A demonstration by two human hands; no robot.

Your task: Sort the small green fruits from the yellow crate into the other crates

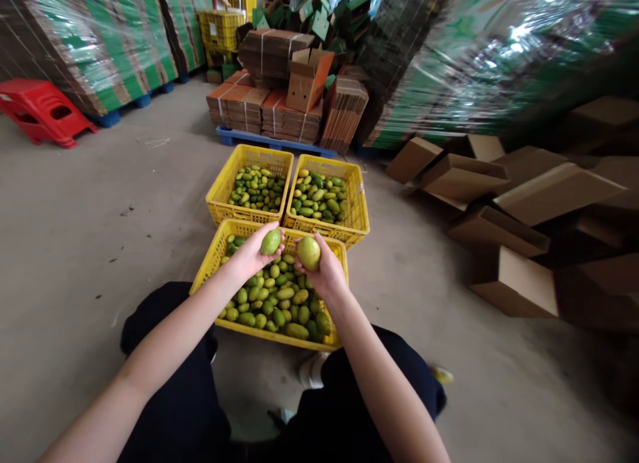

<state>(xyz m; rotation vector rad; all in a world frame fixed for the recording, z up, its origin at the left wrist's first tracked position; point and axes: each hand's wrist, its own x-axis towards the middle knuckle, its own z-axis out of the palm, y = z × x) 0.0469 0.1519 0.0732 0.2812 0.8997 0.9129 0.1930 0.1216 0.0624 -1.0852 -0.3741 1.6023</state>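
My left hand point(251, 249) is closed around a smooth green fruit point(270, 241), oval and lemon-like. In my right hand point(328, 271) rests a rounder, yellower green fruit point(309, 253), with the fingers curled under it. Both hands are held side by side, a little apart, above the near yellow crate point(279, 337). Inside that crate lie many green and yellowish fruits point(285, 294), some round and some long. My forearms and hands hide part of its far rim and contents.
Behind stand two more yellow crates, the left one point(219, 202) and the right one point(360, 210), both holding similar fruit. Flattened cartons point(244, 110) are stacked on a blue pallet point(274, 142). Open cardboard boxes point(529, 277) lie at right; a red stool point(47, 110) stands at left.
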